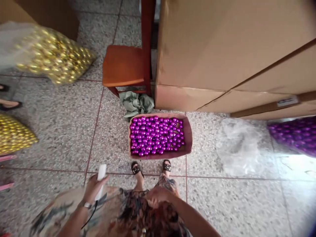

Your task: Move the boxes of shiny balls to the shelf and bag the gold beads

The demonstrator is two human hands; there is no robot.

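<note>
My left hand (92,188) grips a white, slab-shaped device (101,174) with a black cable running down from it. At the waist, my right hand (156,194) lies against the patterned clothing (138,214), its fingers curled and partly hidden. Whether it pinches the cloth or something small I cannot make out. On the floor just beyond my feet stands an open cardboard box (189,138) holding many shiny purple balls (156,135). Neither hand touches the box or the balls.
A wooden chair (123,64) and crumpled green cloth (135,103) are behind the box. Large cartons (197,49) rise at right, near clear plastic (239,148) and a bag of purple balls (296,133). Bags of gold balls (59,56) and another person's foot (10,103) are at left.
</note>
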